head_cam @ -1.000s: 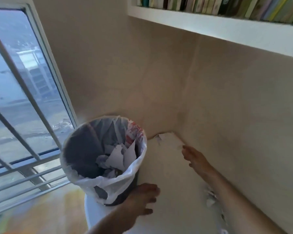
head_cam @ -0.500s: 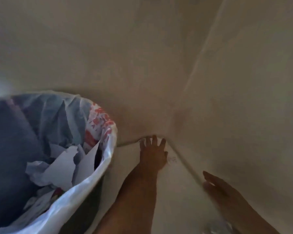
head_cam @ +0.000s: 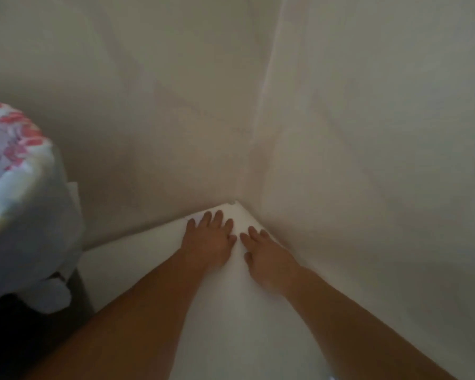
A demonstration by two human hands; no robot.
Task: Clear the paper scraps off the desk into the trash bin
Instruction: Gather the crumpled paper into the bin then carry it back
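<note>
Both hands lie flat on the white desk (head_cam: 137, 259) in its far corner where two walls meet. My left hand (head_cam: 207, 238) has its fingers spread, palm down, on a white paper scrap (head_cam: 231, 215) tucked into the corner. Beside it, my right hand (head_cam: 266, 256) rests palm down with fingers apart, almost touching the left. Neither hand grips anything. The trash bin (head_cam: 19, 204), lined with a white plastic bag with red print, stands at the left edge of the view, apart from both hands. Its inside is out of frame.
Beige walls (head_cam: 368, 160) close in the corner directly behind and to the right of the hands. The bin's dark body (head_cam: 39, 325) stands against the desk's left edge.
The view has dropped and swung right, pushing the bin to the left edge. My right hand moved forward to the corner beside the left hand, which stays there.
</note>
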